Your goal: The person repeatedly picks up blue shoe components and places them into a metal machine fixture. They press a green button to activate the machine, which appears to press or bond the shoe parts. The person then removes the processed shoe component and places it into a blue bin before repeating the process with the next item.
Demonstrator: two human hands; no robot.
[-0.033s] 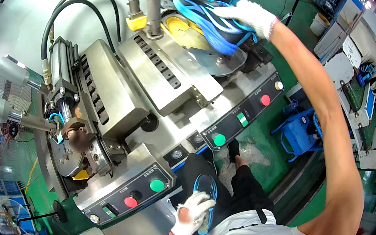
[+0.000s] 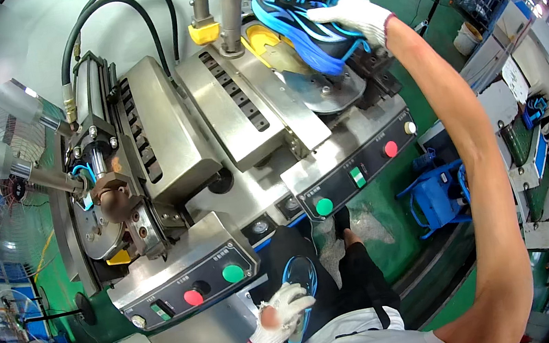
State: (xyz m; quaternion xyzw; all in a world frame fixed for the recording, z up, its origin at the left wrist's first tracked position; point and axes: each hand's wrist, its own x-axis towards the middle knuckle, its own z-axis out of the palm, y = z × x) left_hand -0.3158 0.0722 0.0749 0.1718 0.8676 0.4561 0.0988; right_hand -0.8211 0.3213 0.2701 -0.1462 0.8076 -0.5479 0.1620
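In a white knit glove, my right hand (image 2: 357,20) grips a blue and black sneaker (image 2: 312,33) by its upper. That sneaker is held at the right station of a metal press, over a yellow pad (image 2: 262,37) and a round metal plate (image 2: 337,90); whether it touches them I cannot tell. Down at my lap, my gloved left hand (image 2: 281,318) has its fingers bent over a second blue and black sneaker (image 2: 300,276), whose toe points away from me. Part of this sneaker is hidden under the hand.
Control panels with green (image 2: 233,273) and red buttons (image 2: 391,149) line the press front. A left press head (image 2: 115,199), black hoses (image 2: 110,2) and a yellow-tipped ram (image 2: 204,33) stand around. Right of me are a blue stool (image 2: 436,195) and a rack (image 2: 527,145).
The sneaker in my right hand has tilted slightly and shows more of its upper. My left hand keeps its hold on the other sneaker. The whole view has shifted a little.
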